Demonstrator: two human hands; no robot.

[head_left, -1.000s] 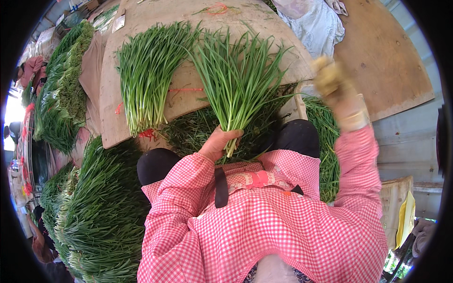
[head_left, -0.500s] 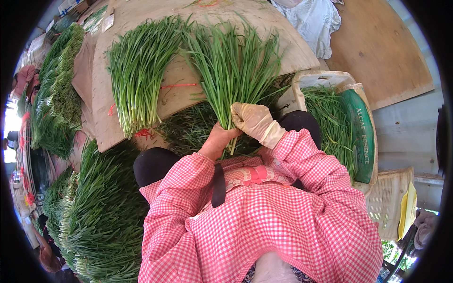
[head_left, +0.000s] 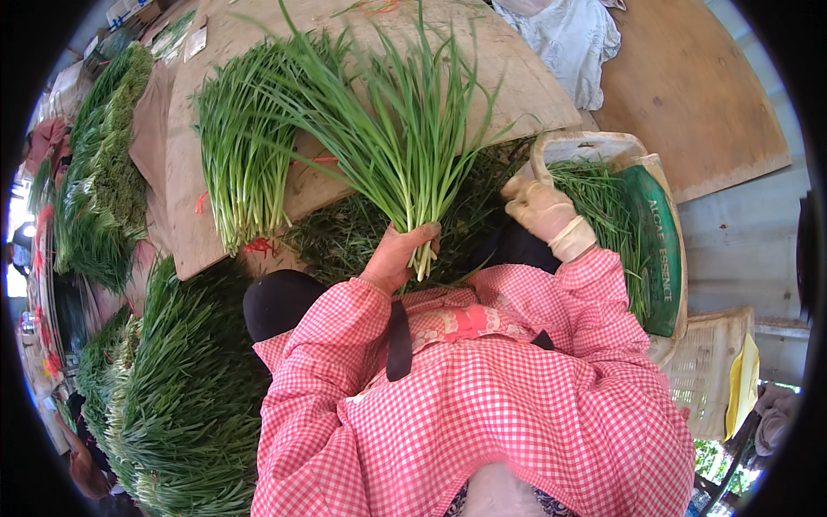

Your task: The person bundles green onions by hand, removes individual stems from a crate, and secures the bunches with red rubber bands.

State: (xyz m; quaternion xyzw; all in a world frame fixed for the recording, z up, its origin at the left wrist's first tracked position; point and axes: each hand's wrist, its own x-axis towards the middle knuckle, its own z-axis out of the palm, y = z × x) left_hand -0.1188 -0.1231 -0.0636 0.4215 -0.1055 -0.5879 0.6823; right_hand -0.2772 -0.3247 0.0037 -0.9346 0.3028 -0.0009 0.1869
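My bare left hand (head_left: 401,256) is wrapped round the pale lower stems of a bunch of garlic chives (head_left: 405,164), whose long green leaves fan upward over the board. The stem ends poke out below the fist. Away to the right, my gloved right hand (head_left: 541,211) is apart from the bunch, beside the near corner of a white crate (head_left: 538,159). Its fingers are curled in; whether anything small sits between them is hidden. A thicker pile of chives (head_left: 250,142) lies on the wooden board (head_left: 319,194), left of the held bunch.
Loose green leaves (head_left: 594,189) fill the crate, which has a green sack (head_left: 659,250) along its side. Dark trimmings (head_left: 353,228) lie below the board's edge. Large heaps of chives (head_left: 189,388) stand at left. Red ties (head_left: 258,246) lie by the pile. White cloth (head_left: 560,43) hangs at the back.
My right hand has left the bunch and moved right, toward the crate. The bunch stays in my left hand, its leaves now spread further left over the pile.
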